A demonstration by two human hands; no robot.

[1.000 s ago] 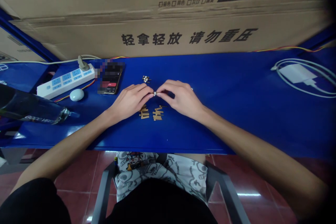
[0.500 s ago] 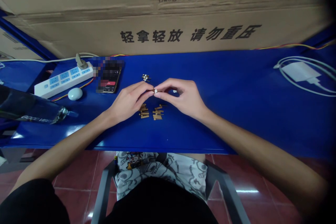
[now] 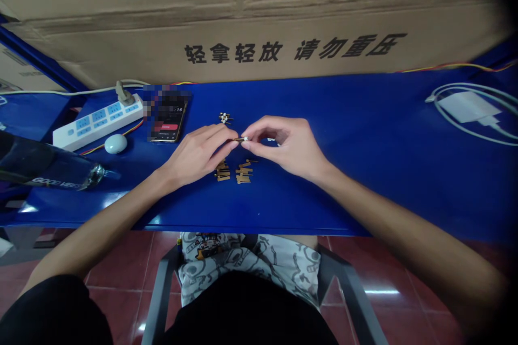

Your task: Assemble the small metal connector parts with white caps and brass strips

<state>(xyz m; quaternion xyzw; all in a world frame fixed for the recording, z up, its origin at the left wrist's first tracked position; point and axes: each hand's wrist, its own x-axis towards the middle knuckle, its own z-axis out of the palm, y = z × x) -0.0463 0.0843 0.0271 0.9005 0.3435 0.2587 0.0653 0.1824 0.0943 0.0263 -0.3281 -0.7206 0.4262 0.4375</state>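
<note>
Above the blue table, my left hand (image 3: pixel 200 150) pinches the end of a thin brass-coloured pin (image 3: pixel 239 139) between thumb and forefinger. Thumb and forefinger of my right hand (image 3: pixel 285 145) close on a small white cap (image 3: pixel 245 139) at the pin's other end. Behind the hands lies a small cluster of white-headed pins (image 3: pixel 224 118). Nearer to me rest two groups of small brass-coloured pieces with flat tabs, a left group (image 3: pixel 222 174) and a right group (image 3: pixel 244 173). Small white pieces (image 3: pixel 273 142) show partly behind my right hand.
On the left of the blue table (image 3: pixel 356 172) are a white power strip (image 3: pixel 99 120), a phone (image 3: pixel 168 118), a pale rounded object (image 3: pixel 115 144) and a bottle (image 3: pixel 48 164) lying down. A white charger with cable (image 3: pixel 465 108) lies right. A large cardboard box (image 3: pixel 162 21) stands behind.
My right hand has shifted slightly right, away from the left fingertips. More of the pin now shows between the two hands. The pieces on the table stay put.
</note>
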